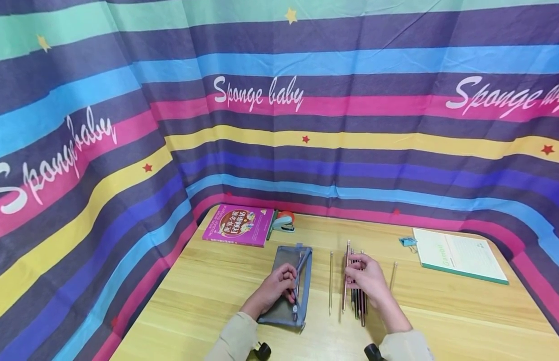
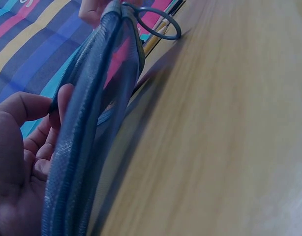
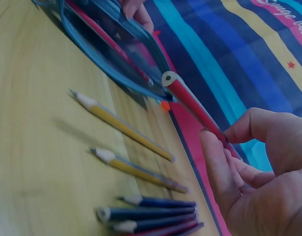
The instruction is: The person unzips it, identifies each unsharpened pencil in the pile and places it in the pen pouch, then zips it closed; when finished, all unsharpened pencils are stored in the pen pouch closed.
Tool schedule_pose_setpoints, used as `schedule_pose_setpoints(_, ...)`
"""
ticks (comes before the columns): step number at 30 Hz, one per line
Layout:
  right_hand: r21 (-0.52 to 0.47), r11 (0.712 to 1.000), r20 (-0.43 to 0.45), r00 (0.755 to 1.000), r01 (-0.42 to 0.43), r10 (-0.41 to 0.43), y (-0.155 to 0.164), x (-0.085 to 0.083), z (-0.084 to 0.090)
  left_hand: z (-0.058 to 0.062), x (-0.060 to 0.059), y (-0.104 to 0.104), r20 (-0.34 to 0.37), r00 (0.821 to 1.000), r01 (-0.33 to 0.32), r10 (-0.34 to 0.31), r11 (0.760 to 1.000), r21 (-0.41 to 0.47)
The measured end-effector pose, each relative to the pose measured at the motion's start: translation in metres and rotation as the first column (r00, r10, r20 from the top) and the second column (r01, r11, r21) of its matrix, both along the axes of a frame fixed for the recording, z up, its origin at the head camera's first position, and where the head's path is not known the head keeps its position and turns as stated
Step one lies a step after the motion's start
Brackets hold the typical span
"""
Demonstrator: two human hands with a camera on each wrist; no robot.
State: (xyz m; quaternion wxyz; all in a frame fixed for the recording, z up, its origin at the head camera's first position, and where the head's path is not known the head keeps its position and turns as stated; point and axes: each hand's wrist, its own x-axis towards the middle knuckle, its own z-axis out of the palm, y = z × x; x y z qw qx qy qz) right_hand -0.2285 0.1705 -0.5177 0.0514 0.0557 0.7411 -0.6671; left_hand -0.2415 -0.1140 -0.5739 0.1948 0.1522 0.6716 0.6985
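Right hand (image 1: 368,279) pinches a slim red pencil (image 3: 195,105) betw. thumb and fingers, lifted off the table w/ its blunt end pointing toward the pouch mouth; the head view shows it as a thin stick running away from the person at approx. the hand's left edge. Under and just beside that hand lies a bunch of dark blue and reddish pencils (image 1: 359,303), side by side, touching. Two yellow-barrelled pencils (image 3: 126,128) lie apart from the bunch, nearer the pouch; one more thin pencil (image 1: 393,277) lies on the hand's other side.

Left hand (image 1: 275,287) grips the grey-blue mesh zip pouch (image 1: 290,283), fingers curled round its edge, holding the opening up; a round metal pull ring (image 2: 158,22) hangs at the pouch's far end. The pouch sits mid-table, just left of the pencils.

Further out on the light wooden table (image 1: 441,321): a magenta book (image 1: 239,225), a stapler (image 1: 284,225) beside it, a pale green-edged notebook (image 1: 459,254) far right w/ a blue binder clip (image 1: 408,241) at its corner. Striped cloth backdrop (image 1: 279,100) behind.
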Motion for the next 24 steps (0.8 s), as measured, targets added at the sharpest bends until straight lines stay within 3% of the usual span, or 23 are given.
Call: schedule_pose_setpoints(24,-0.137,0.991,-0.012,1.000,-0.002,0.001,-0.061,-0.006,-0.018,0.002,0.001,0.000,-0.004,1.000,-0.008,0.008,1.000,0.005)
